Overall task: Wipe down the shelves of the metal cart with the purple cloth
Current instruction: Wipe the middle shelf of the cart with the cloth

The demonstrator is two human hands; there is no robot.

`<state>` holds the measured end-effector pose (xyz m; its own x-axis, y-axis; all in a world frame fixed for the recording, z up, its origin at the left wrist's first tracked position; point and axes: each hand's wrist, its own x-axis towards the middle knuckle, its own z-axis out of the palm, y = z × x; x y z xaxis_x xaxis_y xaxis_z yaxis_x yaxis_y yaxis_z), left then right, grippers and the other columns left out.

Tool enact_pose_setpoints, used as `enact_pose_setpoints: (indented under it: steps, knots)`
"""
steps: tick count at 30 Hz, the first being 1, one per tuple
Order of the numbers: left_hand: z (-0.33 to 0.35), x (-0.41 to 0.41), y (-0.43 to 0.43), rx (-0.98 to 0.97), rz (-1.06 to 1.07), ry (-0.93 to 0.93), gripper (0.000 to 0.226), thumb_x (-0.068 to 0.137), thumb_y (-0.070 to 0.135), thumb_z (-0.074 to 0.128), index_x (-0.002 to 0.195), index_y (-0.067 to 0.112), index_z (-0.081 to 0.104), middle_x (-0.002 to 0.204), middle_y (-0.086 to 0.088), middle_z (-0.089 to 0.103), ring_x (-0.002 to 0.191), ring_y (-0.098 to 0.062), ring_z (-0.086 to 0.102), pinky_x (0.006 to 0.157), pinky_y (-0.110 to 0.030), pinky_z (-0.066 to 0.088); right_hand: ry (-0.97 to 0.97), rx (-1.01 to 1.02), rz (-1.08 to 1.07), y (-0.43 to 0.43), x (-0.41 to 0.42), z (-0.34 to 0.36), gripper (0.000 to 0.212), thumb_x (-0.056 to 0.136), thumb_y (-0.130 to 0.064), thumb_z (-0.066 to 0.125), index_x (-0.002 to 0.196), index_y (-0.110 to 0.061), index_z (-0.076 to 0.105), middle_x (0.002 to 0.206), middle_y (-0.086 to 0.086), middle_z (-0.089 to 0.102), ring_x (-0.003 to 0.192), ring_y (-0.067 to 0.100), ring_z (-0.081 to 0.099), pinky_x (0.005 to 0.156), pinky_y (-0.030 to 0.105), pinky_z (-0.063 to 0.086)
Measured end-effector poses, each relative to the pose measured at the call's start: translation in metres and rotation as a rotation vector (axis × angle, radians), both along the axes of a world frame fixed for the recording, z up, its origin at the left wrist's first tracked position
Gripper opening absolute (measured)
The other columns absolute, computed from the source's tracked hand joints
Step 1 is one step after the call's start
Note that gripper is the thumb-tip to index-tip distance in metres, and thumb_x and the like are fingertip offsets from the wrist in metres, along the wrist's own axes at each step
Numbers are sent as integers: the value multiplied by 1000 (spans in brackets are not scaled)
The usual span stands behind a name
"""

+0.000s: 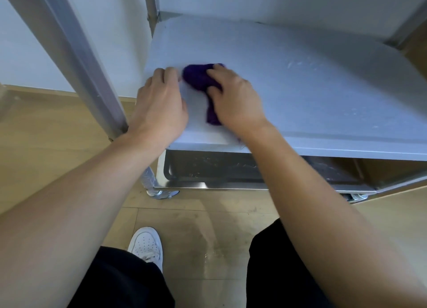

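Metal cart (76, 60), tall and grey. Middle shelf (312, 95), wide, mostly off to the right of both hands. Left hand (159, 104) flat near the shelf's left edge, holding nothing. Right hand (233, 100) just beside it, fingers bent round the purple cloth (198, 76), pressing it down. Bunched up, long way running from front edge to back. Probably next: a push to the right, across the bare part.

Plain indoor rm: steel cart (300, 88), wood-look floor (196, 227)
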<state>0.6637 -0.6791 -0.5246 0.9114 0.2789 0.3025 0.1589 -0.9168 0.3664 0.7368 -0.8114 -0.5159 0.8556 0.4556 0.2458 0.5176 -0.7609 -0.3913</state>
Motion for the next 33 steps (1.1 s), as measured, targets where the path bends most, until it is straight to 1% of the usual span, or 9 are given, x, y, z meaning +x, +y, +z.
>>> enact_pose_setpoints:
  steps: [2,4,8,13,19,23,28,31,33]
  knots:
    - [-2,0,2,27,-13,8,29,92,5,45,121,0,48,121,-19,50,109,-37,50,93,-46,42,6,17,-125,-24,20,2,34,96,-14,47,128,-10,56,138,6,53,123,26,49,94,30,36]
    - [-2,0,2,76,-24,39,27,92,6,45,118,0,51,120,-18,49,108,-37,50,92,-46,41,-6,6,-221,-36,31,-2,32,97,-13,44,126,-8,56,134,6,55,122,27,50,91,31,39]
    - [4,2,0,180,-33,100,32,91,7,47,122,5,52,122,-15,49,108,-38,50,90,-47,41,-86,-46,-133,-26,26,-10,36,99,-13,41,133,-12,52,146,2,45,136,23,39,107,30,35]
    - [13,27,-18,156,-121,60,37,92,9,46,129,8,50,130,-10,51,114,-33,51,95,-44,40,-72,-28,-77,-26,29,-6,32,99,-13,42,128,-11,56,140,1,51,126,23,47,94,30,40]
    - [5,63,-39,134,-109,77,35,89,7,48,124,5,51,127,-12,51,115,-35,51,89,-41,39,-65,-10,-103,-25,55,-8,30,98,-12,43,124,-10,57,132,3,55,119,23,49,87,31,39]
    - [-8,66,-42,120,-88,45,32,91,7,44,122,3,51,128,-12,50,115,-32,49,90,-37,36,-56,8,-135,-18,86,-11,26,96,-11,41,115,-10,59,120,3,59,108,25,54,73,30,39]
    - [-12,66,-40,92,-112,0,33,92,8,43,124,4,52,128,-10,50,118,-29,48,96,-36,35,39,-21,-251,-15,148,-2,35,97,-18,41,130,-20,53,128,5,58,114,28,54,79,29,37]
    - [-11,64,-41,80,-102,-1,31,91,7,45,120,4,53,126,-11,51,116,-30,48,95,-36,35,91,-31,-343,-3,168,0,39,90,-9,47,128,-16,54,124,9,59,117,29,54,89,32,45]
    - [-9,63,-43,97,-96,11,30,89,5,45,117,4,54,124,-12,51,115,-32,48,96,-36,34,74,-89,-249,21,166,0,40,86,-9,56,126,-11,56,126,11,59,120,29,53,96,35,46]
